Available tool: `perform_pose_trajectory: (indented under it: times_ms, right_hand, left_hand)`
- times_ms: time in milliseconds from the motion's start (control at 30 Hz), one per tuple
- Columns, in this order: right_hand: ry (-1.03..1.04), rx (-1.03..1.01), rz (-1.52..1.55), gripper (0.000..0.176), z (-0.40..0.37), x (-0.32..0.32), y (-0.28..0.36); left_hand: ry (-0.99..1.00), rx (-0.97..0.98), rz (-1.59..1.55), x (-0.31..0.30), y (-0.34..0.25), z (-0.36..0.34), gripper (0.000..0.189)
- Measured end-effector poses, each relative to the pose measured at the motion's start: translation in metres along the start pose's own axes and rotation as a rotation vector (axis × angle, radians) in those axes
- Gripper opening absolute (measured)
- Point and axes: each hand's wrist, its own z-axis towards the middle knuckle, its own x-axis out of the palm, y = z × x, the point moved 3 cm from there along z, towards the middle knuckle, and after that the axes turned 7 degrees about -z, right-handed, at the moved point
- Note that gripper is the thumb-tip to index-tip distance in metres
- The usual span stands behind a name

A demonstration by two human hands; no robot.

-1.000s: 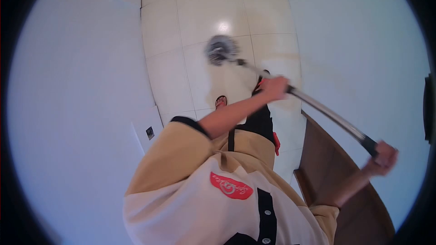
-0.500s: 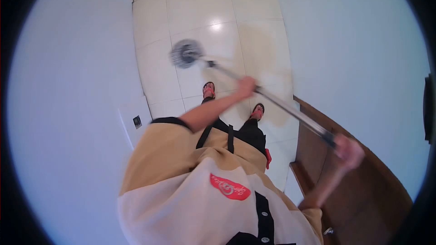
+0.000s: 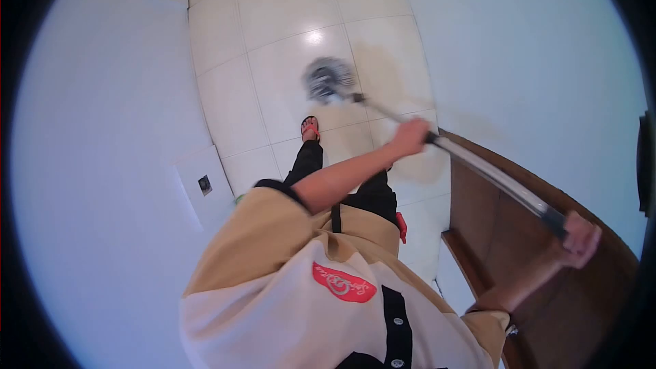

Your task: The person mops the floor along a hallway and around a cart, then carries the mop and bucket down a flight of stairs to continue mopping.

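Observation:
A mop handle [image 3: 492, 174] runs slantwise from the mop head up on the floor to the right side of the view. My left hand [image 3: 411, 137] is closed around its lower part, near a black collar. At the handle's dark upper end, my right hand [image 3: 581, 239] is wrapped round the grip. The round grey and white mop head [image 3: 328, 80] lies on the pale tiled floor [image 3: 287, 41], in front of my feet and blurred by motion. One foot in a red sandal [image 3: 310, 128] shows just below it; the other is mostly hidden behind my left forearm.
White walls [image 3: 102, 130] flank the narrow tiled floor on both sides. A brown wooden door or panel [image 3: 478, 212] stands at the lower right, close to my right arm. Sockets [image 3: 204, 185] are set in the left wall. A dark object [image 3: 644, 164] shows at the right edge.
The mop head has moved right across the floor. Both hands have shifted right with the handle, still gripping it. The right foot is now largely covered by my left arm.

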Motion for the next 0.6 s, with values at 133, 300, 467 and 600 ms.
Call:
perform_pose_trajectory:
  times_ms: [133,300,467,600]
  right_hand:
    - [0.27,0.146,0.184,0.031,-0.073,0.153,-0.128]
    - [0.556,0.358,0.084,0.015,-0.163,0.274,-0.199]
    - [0.213,0.514,0.001,0.013,-0.157,0.038,-0.176]
    - [-0.116,0.179,-0.246,0.029,-0.091,-0.119,0.001]
  left_hand:
    - [-0.181,-0.318,0.144,-0.119,0.161,-0.161,0.042]
    - [-0.234,-0.764,0.702,-0.212,0.222,-0.265,0.028]
    - [-0.227,-0.325,0.4,-0.034,0.231,-0.172,0.015]
    - [0.223,-0.253,0.231,0.137,-0.014,-0.015,0.022]
